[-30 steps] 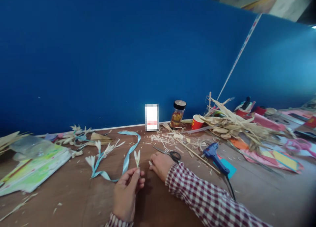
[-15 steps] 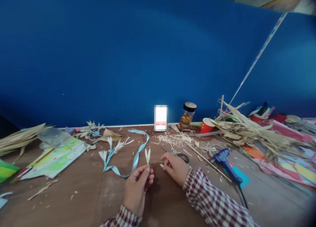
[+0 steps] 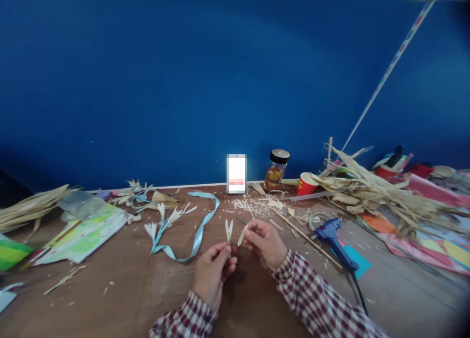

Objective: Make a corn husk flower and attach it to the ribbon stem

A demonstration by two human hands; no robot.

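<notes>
Head view: the left hand pinches the base of a small pale two-petal husk flower, upright above the brown wooden counter. The right hand, which rested on the counter a second ago, has lifted and now pinches a thin pale husk sliver, apparently just beside the flower. The blue glue gun lies right.
</notes>
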